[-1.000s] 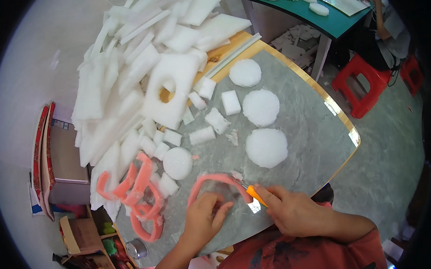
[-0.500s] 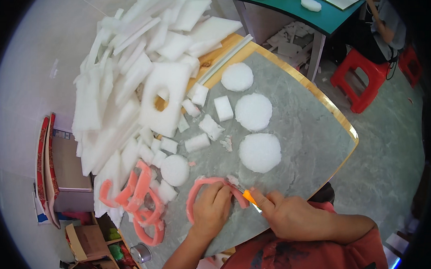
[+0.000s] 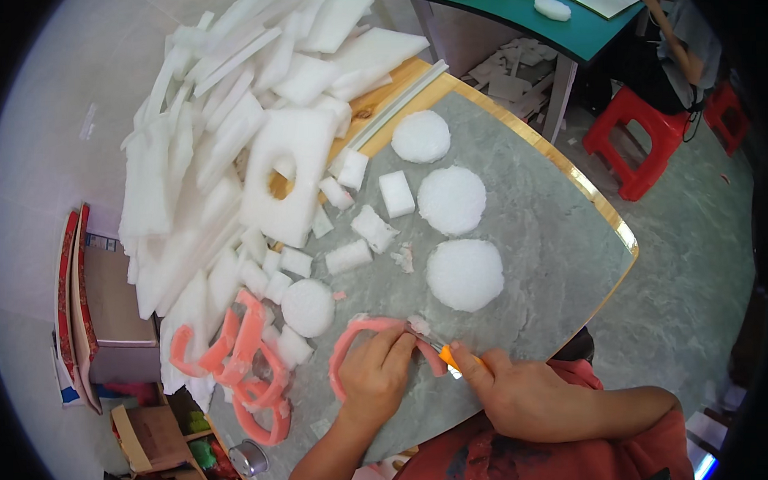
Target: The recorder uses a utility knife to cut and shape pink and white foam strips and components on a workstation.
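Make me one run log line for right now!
left hand: on curved pink foam strip | right hand: holding orange-handled knife, blade by strip | nearby: white foam discs, pink foam pieces

We see a grey-topped desk (image 3: 540, 234), centre | green-topped desk (image 3: 584, 37), upper right | two red stools (image 3: 666, 141), upper right too | grey floor (image 3: 689, 255), right side | wooden shelving (image 3: 200, 434), lower left | we note blue-white light (image 3: 705, 467), lower right corner

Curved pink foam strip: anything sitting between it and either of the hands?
Left hand: nothing visible; it rests right on the curved pink foam strip. Right hand: only the orange-handled cutter it grips, pointing toward the strip. A small pale scrap lies by the cutter's tip; contact there is too small to tell.
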`<move>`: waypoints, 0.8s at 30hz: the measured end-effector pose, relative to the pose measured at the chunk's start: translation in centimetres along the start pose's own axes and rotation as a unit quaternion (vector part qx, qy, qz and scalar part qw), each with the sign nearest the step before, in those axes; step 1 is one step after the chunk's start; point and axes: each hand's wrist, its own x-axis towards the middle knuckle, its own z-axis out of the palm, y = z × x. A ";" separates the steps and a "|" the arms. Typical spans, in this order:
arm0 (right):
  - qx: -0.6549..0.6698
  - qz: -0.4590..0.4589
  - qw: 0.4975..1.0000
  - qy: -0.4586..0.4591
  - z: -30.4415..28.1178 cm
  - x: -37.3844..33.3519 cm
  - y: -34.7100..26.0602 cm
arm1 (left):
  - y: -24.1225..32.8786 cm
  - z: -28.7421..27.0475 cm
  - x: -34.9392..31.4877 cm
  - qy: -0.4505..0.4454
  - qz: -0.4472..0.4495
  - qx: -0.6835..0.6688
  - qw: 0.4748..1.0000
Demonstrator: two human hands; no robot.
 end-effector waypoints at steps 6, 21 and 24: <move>-0.013 0.004 1.000 0.006 0.0 0.5 -0.2 | 0.1 0.4 -0.2 0.027 0.003 0.014 1.000; -0.070 -0.024 0.997 0.009 -0.8 1.8 0.3 | 0.0 0.0 -0.3 0.001 0.013 0.054 0.998; -0.061 -0.018 0.998 -0.005 -0.8 1.5 0.4 | 0.0 -0.1 -0.1 0.006 -0.016 0.048 0.999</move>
